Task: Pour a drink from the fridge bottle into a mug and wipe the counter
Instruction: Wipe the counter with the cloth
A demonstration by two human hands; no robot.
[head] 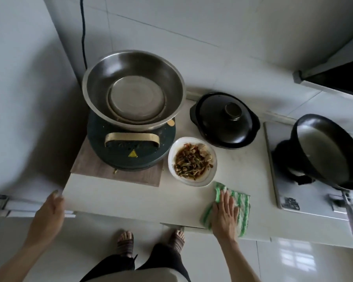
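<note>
White tiles cover the walls, and the pale counter (pixel 130 198) runs across the middle of the frame. I press my right hand (pixel 225 212) flat, fingers spread, on one green-and-white striped cloth (pixel 235 208) at the lower right of the counter, close to its front edge; I judge this flat palm is for pushing the cloth over the surface, so the wiping step is in hand. My left hand (pixel 50 208) is at the lower left, loose and not gripping, with fingertips at the counter's corner, probably to steady myself. I count one steel basin (pixel 134 88) sitting on top of one dark round cooker (pixel 130 151), which stands on a wooden board (pixel 118 171), perhaps to protect the counter from heat. Just right of it is one white plate of cooked food (pixel 192 160), and behind that one black lidded pot (pixel 224 121). At the right edge, one black pan (pixel 330 151) leans on the stove. Neither a bottle nor a mug is visible. The plate is near the cloth, so wiping there needs care.
</note>
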